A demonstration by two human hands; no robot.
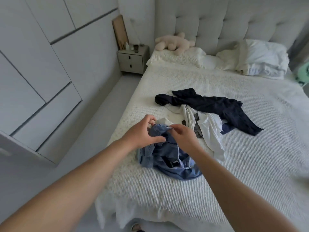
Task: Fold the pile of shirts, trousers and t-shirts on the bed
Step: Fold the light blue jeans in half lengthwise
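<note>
A crumpled blue denim shirt (168, 158) lies near the left side of the bed (250, 164). My left hand (142, 133) grips its upper edge, thumb pressed into the cloth. My right hand (182, 136) pinches the same edge just to the right. Behind the shirt lies a heap of white and grey garments (207, 128). Dark navy trousers (217, 106) sprawl over the heap toward the middle of the bed.
Pillows (260, 59) and a pink stuffed toy (173, 43) sit by the tufted headboard. A bedside cabinet (132, 59) stands at the left of the bed, with white wardrobe doors (41, 72) along the left wall. A green fan (305, 74) shows at the right edge.
</note>
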